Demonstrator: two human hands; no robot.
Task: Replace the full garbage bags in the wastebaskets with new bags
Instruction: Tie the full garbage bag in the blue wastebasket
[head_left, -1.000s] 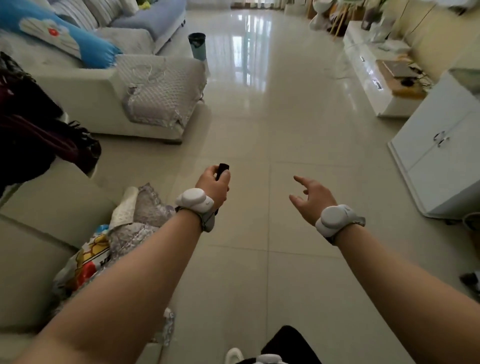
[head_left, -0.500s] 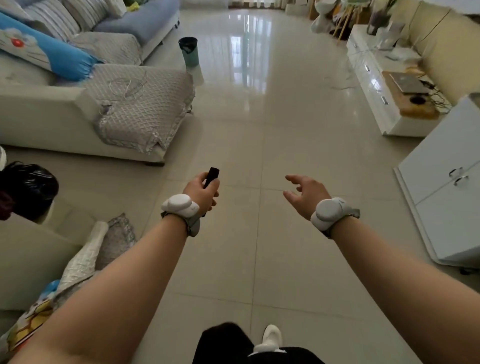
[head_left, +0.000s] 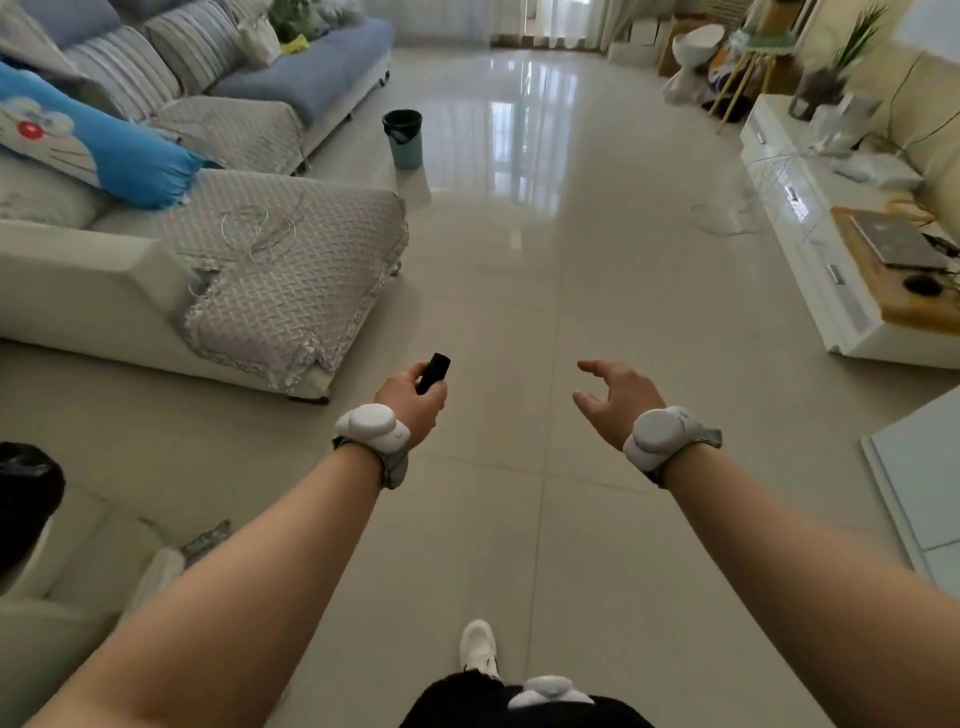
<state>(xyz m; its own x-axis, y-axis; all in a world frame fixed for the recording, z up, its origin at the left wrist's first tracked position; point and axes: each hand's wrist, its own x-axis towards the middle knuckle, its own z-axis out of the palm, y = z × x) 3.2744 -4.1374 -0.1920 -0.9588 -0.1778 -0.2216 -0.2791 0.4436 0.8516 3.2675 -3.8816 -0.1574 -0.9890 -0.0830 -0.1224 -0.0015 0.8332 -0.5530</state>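
Nearer and lower in view than half a second earlier: teal wastebasket (head_left: 403, 137), lined with a black bag, upright on the floor (head_left: 519, 291), just beside the far end of the sofa (head_left: 306, 88) and far ahead of the person. Lower along the left edge as well: bulging black bag (head_left: 26, 493), partly cut off by the frame.

At centre, left hand (head_left: 413, 400) on an outstretched arm, fingers curled round a small black stick-shaped object (head_left: 432, 372), with its upper end protruding past the fingers; nature of the object not discernible. Level with it and apart from it, right hand (head_left: 618, 402), empty, fingers spread and loosely bent, palm turned inward. Both well apart from the wastebasket. White wrist device (head_left: 371, 428) strapped to the left wrist, a second wrist device (head_left: 657, 436) to the right.

On the left, quilted grey cover (head_left: 291, 270) draped over the near corner of the sofa, with a blue cushion (head_left: 93, 140) lying behind it. On the right, low white cabinet (head_left: 810, 249) along the wall, carrying a laptop (head_left: 898, 241) on a wooden board. At the bottom edge, white shoe (head_left: 478, 647) on the floor, below and between the two forearms
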